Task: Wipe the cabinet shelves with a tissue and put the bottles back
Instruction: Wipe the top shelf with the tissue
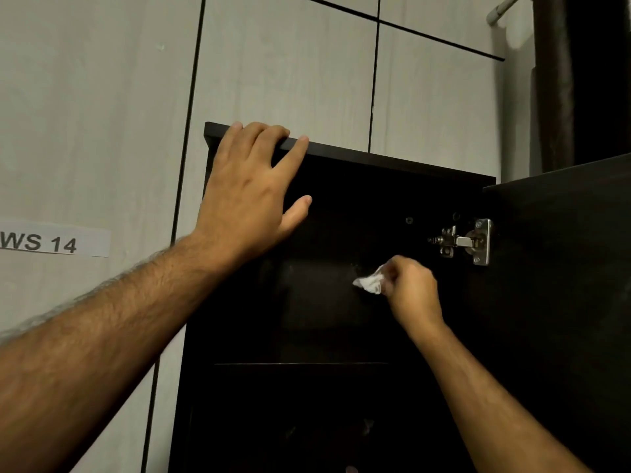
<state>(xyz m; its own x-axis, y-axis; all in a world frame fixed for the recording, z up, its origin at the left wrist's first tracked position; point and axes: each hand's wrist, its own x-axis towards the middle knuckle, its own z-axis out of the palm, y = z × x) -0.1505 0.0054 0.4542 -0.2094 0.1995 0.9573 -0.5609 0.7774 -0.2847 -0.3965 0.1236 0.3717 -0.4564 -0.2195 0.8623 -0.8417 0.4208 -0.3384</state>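
Observation:
A tall dark cabinet (392, 165) stands open in front of me. My left hand (252, 189) rests on its top edge, fingers hooked over the top panel and thumb hanging free in front. My right hand (409, 288) reaches into the upper compartment and pinches a crumpled white tissue (368, 283) against the dark inside. A thin shelf edge (300, 364) runs below. No bottles can be made out; the lower compartment is too dark to read.
The cabinet door (563, 268) swings open at the right on a metal hinge (467, 242). Pale wall panels with dark seams lie behind. A paper label reading "WS 14" (51, 242) is stuck on the left wall. A dark curtain (580, 80) hangs upper right.

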